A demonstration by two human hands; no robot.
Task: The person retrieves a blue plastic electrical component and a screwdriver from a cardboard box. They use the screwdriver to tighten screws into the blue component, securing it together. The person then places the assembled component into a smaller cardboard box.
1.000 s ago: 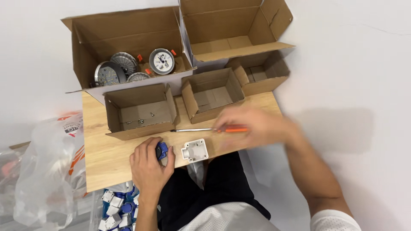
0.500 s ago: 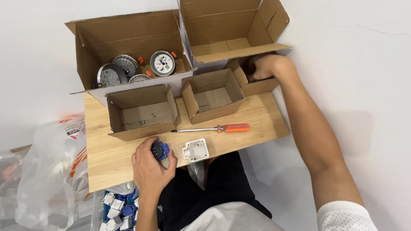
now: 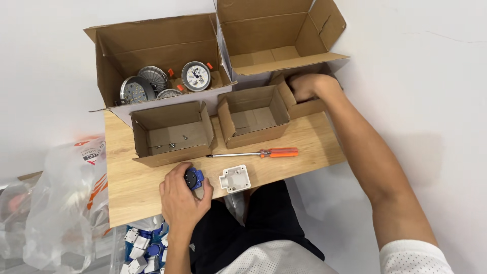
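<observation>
A light wooden worktop (image 3: 132, 187) carries a long screwdriver with an orange handle (image 3: 253, 153) lying crosswise, just beside a small white square plastic housing (image 3: 235, 178) at the near edge. At the far left, a large open cardboard box (image 3: 109, 71) holds round grey metal lamp discs (image 3: 152, 83). To its right stands a second large cardboard box (image 3: 284, 30). A crumpled clear plastic bag (image 3: 45, 213) sits at the left, off the worktop.

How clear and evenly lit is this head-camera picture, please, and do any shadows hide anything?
Head view: sharp and evenly, softly lit, no glare; the right hand reaches into a shaded small box, so its fingers are hidden; the left hand and blue part show clearly.
</observation>
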